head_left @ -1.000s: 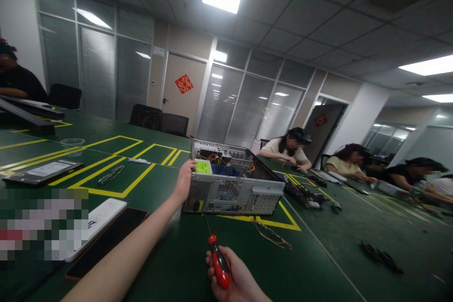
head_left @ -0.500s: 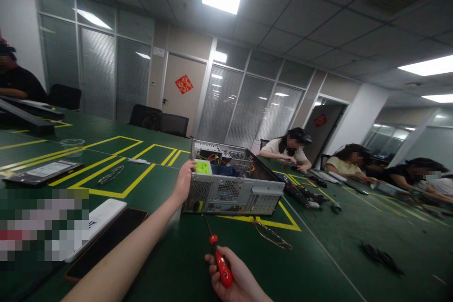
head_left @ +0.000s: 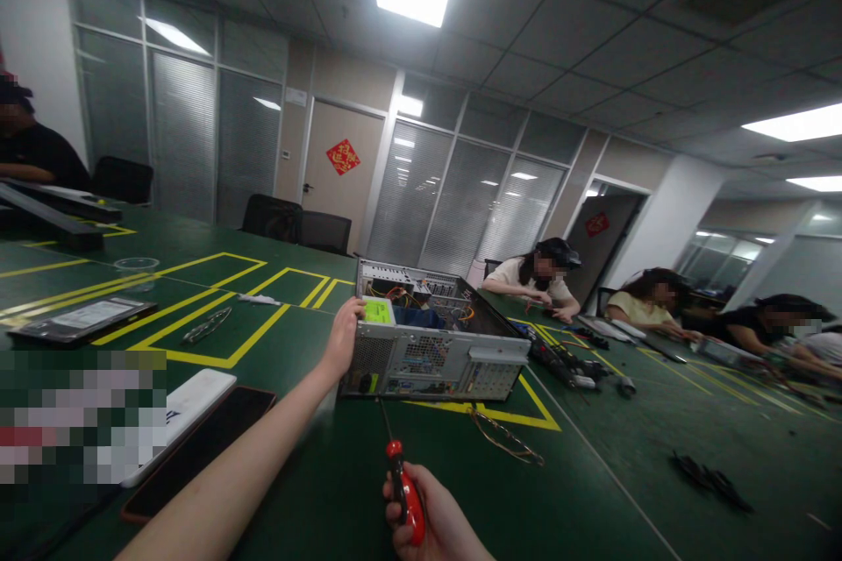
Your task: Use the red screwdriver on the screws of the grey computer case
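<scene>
An open desktop computer case lies on the green table, its rear panel facing me and its inside exposed at the top. At its left end sits a power supply with a bright green label. My left hand is closed on that left corner, fingers over the top edge. In my right hand is a red and black screwdriver, fingers wrapped round its handle. The shaft points away from me, with the tip at the lower left edge of the rear panel; whether it touches a screw I cannot tell.
Left of my arm lie a dark phone, a white flat box and a hard drive. A cable bundle is in front of the case. To the right are a power drill and black cables. Several people sit around the table.
The screwdriver handle has turned in my right hand, showing more of its black side, and has shifted slightly left. My left hand and the case have stayed in place.
</scene>
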The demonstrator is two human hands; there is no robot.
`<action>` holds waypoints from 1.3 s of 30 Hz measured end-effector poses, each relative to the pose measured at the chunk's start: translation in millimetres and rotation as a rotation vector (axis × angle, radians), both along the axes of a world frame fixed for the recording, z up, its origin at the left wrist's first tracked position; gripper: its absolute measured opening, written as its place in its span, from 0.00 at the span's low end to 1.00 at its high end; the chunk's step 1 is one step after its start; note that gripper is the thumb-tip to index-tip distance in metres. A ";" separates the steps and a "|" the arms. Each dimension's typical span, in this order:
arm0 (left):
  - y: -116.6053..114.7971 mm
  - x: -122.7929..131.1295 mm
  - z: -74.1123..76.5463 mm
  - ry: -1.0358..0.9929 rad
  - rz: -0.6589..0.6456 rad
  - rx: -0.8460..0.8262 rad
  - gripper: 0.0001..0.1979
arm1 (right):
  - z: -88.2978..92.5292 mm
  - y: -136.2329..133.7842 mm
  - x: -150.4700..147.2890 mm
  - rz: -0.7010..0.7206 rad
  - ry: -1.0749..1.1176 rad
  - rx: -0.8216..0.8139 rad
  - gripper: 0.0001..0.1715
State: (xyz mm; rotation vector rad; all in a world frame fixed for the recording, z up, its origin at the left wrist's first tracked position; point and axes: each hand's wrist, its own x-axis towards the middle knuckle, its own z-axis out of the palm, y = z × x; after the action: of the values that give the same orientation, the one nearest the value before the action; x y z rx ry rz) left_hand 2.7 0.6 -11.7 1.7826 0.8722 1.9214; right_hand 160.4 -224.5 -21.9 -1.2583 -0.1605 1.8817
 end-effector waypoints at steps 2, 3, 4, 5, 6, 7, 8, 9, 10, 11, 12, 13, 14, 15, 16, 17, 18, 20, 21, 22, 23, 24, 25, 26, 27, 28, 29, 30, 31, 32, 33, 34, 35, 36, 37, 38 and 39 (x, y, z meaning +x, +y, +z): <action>-0.2 -0.2 -0.3 0.000 -0.002 0.000 0.24 | -6.8 -1.1 -6.1 0.042 -0.105 0.090 0.15; -0.3 -0.3 -0.4 0.000 -0.002 0.002 0.24 | -11.4 -1.2 -9.7 0.052 -0.171 0.168 0.12; -0.4 -0.3 -0.6 0.000 -0.001 0.004 0.24 | -16.2 -0.9 -13.5 0.070 -0.231 0.257 0.11; -0.5 -0.3 -0.6 0.001 0.000 0.005 0.24 | -20.7 -0.2 -17.2 0.109 -0.268 0.330 0.16; -0.6 -0.2 -0.6 0.002 0.001 0.007 0.24 | -24.6 1.0 -20.6 0.135 -0.297 0.389 0.21; -0.6 -0.2 -0.6 0.004 0.000 0.009 0.24 | -27.6 2.5 -23.5 0.162 -0.313 0.432 0.26; -0.6 -0.2 -0.5 0.004 -0.001 0.012 0.24 | -29.6 4.2 -25.8 0.182 -0.319 0.458 0.30; -0.5 -0.2 -0.3 0.003 -0.003 0.016 0.25 | -30.6 6.1 -27.5 0.190 -0.320 0.469 0.32; -0.3 -0.2 -0.2 0.002 -0.006 0.021 0.25 | -30.8 7.7 -28.6 0.194 -0.318 0.469 0.32; 0.0 -0.1 -0.1 -0.002 -0.005 0.024 0.25 | -30.4 9.2 -29.2 0.190 -0.314 0.462 0.32; 0.2 -0.1 -0.1 -0.004 -0.008 0.030 0.26 | -29.6 10.2 -29.4 0.183 -0.312 0.453 0.31; 0.5 0.0 -0.1 -0.005 -0.011 0.031 0.26 | -28.8 10.9 -29.4 0.175 -0.311 0.446 0.30; 0.7 0.1 -0.2 -0.005 -0.013 0.029 0.26 | -28.1 11.3 -29.4 0.167 -0.312 0.442 0.29; 0.9 0.2 -0.3 -0.004 -0.013 0.025 0.27 | -27.5 11.4 -29.3 0.161 -0.314 0.437 0.28; 1.1 0.4 -0.5 -0.004 -0.012 0.019 0.27 | -27.0 11.4 -29.2 0.157 -0.317 0.431 0.27; 1.2 0.6 -0.6 -0.005 -0.010 0.015 0.27 | -26.6 11.4 -29.2 0.156 -0.320 0.424 0.26; 1.3 0.7 -0.7 -0.008 -0.009 0.012 0.27 | -26.2 11.5 -29.1 0.158 -0.321 0.414 0.25; 1.5 0.9 -0.8 -0.013 -0.010 0.014 0.26 | -25.2 11.8 -28.9 0.168 -0.321 0.394 0.23; 1.5 0.9 -0.8 -0.015 -0.011 0.016 0.26 | -24.6 12.0 -28.7 0.172 -0.321 0.386 0.22; 1.5 1.0 -0.7 -0.015 -0.012 0.018 0.26 | -23.9 12.2 -28.6 0.174 -0.320 0.380 0.21; 1.4 1.0 -0.5 -0.014 -0.013 0.020 0.27 | -23.3 12.4 -28.3 0.174 -0.319 0.377 0.20; 1.2 1.0 -0.3 -0.013 -0.013 0.020 0.27 | -22.8 12.6 -28.1 0.174 -0.318 0.375 0.20; 1.0 1.0 -0.1 -0.010 -0.014 0.020 0.27 | -22.5 12.8 -27.8 0.172 -0.315 0.374 0.19; 0.8 1.1 0.1 -0.009 -0.015 0.019 0.27 | -22.5 13.0 -27.3 0.171 -0.311 0.372 0.19; 0.6 1.1 0.1 -0.010 -0.015 0.018 0.27 | -23.0 13.4 -26.8 0.171 -0.307 0.369 0.19; 0.4 1.2 0.2 -0.014 -0.014 0.016 0.27 | -24.0 13.9 -26.2 0.170 -0.306 0.365 0.19; 0.3 1.3 0.1 -0.017 -0.015 0.013 0.27 | -25.6 14.7 -25.6 0.169 -0.303 0.363 0.20; 0.2 1.4 0.0 -0.020 -0.017 0.011 0.27 | -27.9 15.6 -25.1 0.168 -0.292 0.368 0.21; 0.2 1.5 -0.2 -0.021 -0.019 0.010 0.27 | -30.8 16.9 -24.7 0.170 -0.273 0.376 0.22; 0.3 1.5 -0.3 -0.020 -0.019 0.008 0.27 | -34.3 18.3 -24.7 0.174 -0.246 0.386 0.22; 0.5 1.5 -0.5 -0.017 -0.019 0.006 0.27 | -38.1 20.0 -25.2 0.180 -0.217 0.396 0.22; 0.7 1.4 -0.7 -0.015 -0.018 0.005 0.27 | -42.1 21.7 -26.0 0.189 -0.186 0.404 0.21; 0.9 1.4 -0.8 -0.016 -0.016 0.006 0.27 | -45.9 23.3 -27.1 0.202 -0.159 0.408 0.20; 1.2 1.3 -1.0 -0.018 -0.016 0.007 0.27 | -49.4 24.7 -28.3 0.218 -0.137 0.409 0.19; 1.6 1.2 -1.2 -0.023 -0.018 0.010 0.27 | -52.2 25.8 -29.2 0.236 -0.119 0.409 0.18; 1.9 1.2 -1.4 -0.026 -0.020 0.012 0.27 | -54.3 26.4 -29.6 0.252 -0.101 0.413 0.18; 2.3 1.2 -1.6 -0.027 -0.022 0.013 0.27 | -55.7 26.5 -29.2 0.272 -0.079 0.420 0.19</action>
State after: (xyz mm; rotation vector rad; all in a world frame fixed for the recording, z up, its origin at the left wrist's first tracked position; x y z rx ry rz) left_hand 3.9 2.9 -13.3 1.7624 0.8295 1.9374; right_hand 131.2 -198.0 -77.6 -1.0568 -0.7616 1.8921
